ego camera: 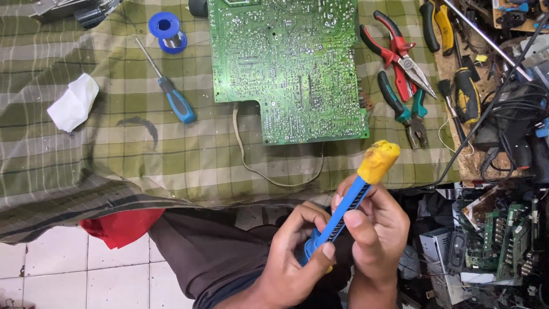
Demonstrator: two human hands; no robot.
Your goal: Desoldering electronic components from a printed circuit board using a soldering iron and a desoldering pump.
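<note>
1. In my lap, at six o'clock of the view, both hands are wrapped round a blue tool with a yellow end, which looks like a desoldering pump (350, 201).
2. My left hand (297, 257) is closed on its lower blue end, thumb across the front; my right hand (374, 229) is closed on the ribbed middle, thumb pressed on the barrel. Neither hand is free.
3. The pump slants up toward one o'clock, its yellow end clear of my fingers and hanging just over the bench edge.
4. I judge it light and stiff, a hard plastic barrel. The ribs give a sure hold, so the middle is the place to grip. The yellow end looks scuffed and stained, and I would keep my fingers off it.
5. Beyond it, at twelve o'clock, a green circuit board (289, 66) lies solder side up on a checked green cloth (114, 166), with a pale wire (269, 171) looping out from under its near edge.
6. At ten o'clock lie a blue screwdriver (171, 94) and a crumpled white tissue (73, 102); farther off, a blue solder reel (167, 32).
7. At two o'clock are red-handled pliers (397, 54) and teal-handled cutters (403, 109), side by side.
8. At four o'clock, below the bench, sits a heap of scrap boards (497, 240).
</note>
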